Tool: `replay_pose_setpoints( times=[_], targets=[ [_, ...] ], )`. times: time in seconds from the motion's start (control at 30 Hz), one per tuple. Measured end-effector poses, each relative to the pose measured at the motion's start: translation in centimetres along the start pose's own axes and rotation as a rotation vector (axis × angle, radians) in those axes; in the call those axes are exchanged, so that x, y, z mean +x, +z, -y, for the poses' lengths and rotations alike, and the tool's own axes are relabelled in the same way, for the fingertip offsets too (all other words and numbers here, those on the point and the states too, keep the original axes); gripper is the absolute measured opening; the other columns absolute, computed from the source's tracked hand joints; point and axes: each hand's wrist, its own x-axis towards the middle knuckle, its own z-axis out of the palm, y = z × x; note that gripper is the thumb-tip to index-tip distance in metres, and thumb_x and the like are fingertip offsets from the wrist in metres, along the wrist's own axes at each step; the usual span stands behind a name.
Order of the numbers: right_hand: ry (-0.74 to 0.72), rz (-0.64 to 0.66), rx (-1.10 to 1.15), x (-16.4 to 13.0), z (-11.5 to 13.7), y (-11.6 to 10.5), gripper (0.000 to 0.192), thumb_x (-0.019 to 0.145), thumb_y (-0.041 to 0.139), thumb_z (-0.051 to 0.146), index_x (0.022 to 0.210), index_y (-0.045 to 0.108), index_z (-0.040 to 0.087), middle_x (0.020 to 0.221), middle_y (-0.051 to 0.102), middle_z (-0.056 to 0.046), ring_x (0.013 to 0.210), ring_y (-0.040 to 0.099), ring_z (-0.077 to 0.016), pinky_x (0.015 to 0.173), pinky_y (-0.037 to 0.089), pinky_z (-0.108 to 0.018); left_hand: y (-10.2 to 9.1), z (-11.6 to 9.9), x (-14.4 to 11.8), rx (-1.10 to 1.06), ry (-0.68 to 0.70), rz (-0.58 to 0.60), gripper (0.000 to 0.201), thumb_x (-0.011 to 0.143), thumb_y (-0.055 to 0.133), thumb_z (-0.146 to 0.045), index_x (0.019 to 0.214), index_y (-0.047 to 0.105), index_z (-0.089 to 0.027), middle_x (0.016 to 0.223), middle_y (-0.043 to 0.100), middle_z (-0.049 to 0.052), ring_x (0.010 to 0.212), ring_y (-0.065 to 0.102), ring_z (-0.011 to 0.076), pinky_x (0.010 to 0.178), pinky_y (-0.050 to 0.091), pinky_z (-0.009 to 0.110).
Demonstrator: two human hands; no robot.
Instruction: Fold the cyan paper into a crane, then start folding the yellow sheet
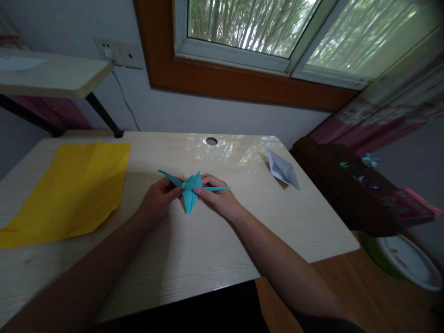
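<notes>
A turquoise origami crane (189, 194) is held just above the middle of the table, one wing pointing down toward me. Its two thin points stick out to the left and to the right past my fingers. My left hand (161, 196) pinches the crane's left side between thumb and fingers. On the other side, my right hand (219, 195) grips it, the thumb pressed on the folded body. The fingertips behind the paper are partly hidden.
Yellow paper (76, 189) lies flat at the left. A folded white paper boat (282, 169) rests near the table's (215, 249) right edge. A raised shelf (55, 74) stands at the back left. A round cable hole (211, 141) sits at the back.
</notes>
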Motion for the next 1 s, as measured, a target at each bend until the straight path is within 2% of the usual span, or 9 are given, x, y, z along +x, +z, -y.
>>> replay_pose_setpoints(
  times=[0.27,0.43,0.57,0.7,1.0],
  targets=[
    [-0.024,-0.076,-0.013,0.0,-0.6,-0.2,0.015,0.084,0.080,0.033,0.087,0.071,0.022,0.097,0.070,-0.004,0.092,0.064,-0.0167,0.087,0.049,-0.035,0.2,0.2,-0.3,-0.160,-0.017,0.016,0.031,0.085,0.074,-0.045,0.102,0.076,-0.019,0.098,0.076,0.006,0.082,0.069,0.0191,0.074,0.058,0.031],
    [0.042,-0.093,-0.019,-0.1,-0.6,-0.1,0.023,0.081,0.082,0.040,0.091,0.070,0.022,0.095,0.070,-0.003,0.089,0.065,-0.0177,0.085,0.052,-0.035,-0.1,0.7,0.0,-0.026,0.013,0.054,0.036,0.075,0.086,-0.040,0.104,0.075,-0.022,0.094,0.075,0.003,0.082,0.069,0.0191,0.075,0.056,0.030],
    [0.078,-0.130,0.042,-0.1,-0.8,0.1,0.038,0.076,0.086,0.040,0.105,0.066,0.026,0.098,0.070,-0.002,0.090,0.065,-0.0180,0.083,0.054,-0.034,-0.1,0.0,0.0,0.054,-0.001,0.038,0.029,0.076,0.084,-0.042,0.094,0.075,-0.021,0.085,0.073,0.002,0.077,0.068,0.0180,0.074,0.055,0.029],
    [0.076,-0.110,0.143,0.0,-0.8,0.1,0.046,0.076,0.087,0.035,0.114,0.062,0.029,0.096,0.069,0.000,0.090,0.066,-0.0175,0.082,0.054,-0.034,0.1,-0.7,-0.3,0.110,0.022,-0.004,0.027,0.076,0.083,-0.043,0.090,0.075,-0.021,0.083,0.073,0.001,0.076,0.067,0.0185,0.073,0.054,0.030],
    [0.150,-0.161,0.206,0.3,-1.6,-0.1,0.034,0.070,0.090,0.034,0.095,0.070,0.025,0.095,0.072,0.000,0.082,0.065,-0.0144,0.078,0.052,-0.031,0.0,-0.6,-0.2,0.110,0.059,-0.011,0.026,0.076,0.082,-0.042,0.089,0.074,-0.021,0.081,0.071,0.001,0.075,0.065,0.0178,0.071,0.053,0.030]
  ],
)
